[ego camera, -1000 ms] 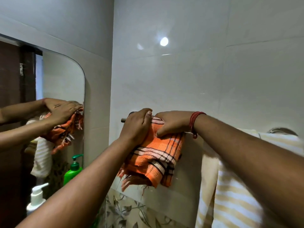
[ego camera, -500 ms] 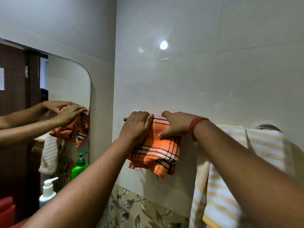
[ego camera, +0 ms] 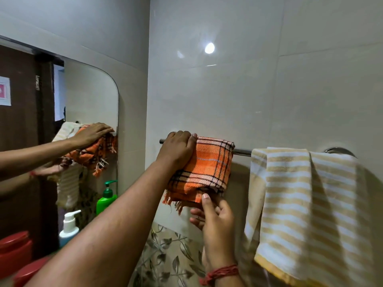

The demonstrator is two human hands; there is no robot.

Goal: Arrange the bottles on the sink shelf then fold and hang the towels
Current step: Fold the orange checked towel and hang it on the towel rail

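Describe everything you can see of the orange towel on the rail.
The orange towel is a woven plaid cloth with black and pale stripes and a frayed fringe at its bottom edge. It hangs folded over the chrome rail, left of the striped towel. The left hand presses its top; the right hand pinches its lower edge.

Coarse woven orange towel (ego camera: 207,164), soft terry striped towel (ego camera: 306,195), shiny metal rail (ego camera: 241,151), glossy wall tiles (ego camera: 269,90).

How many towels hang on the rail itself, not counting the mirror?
2. The orange towel hangs near the rail's left end, with the left hand on it and the right hand at its lower edge. The striped towel hangs further right.
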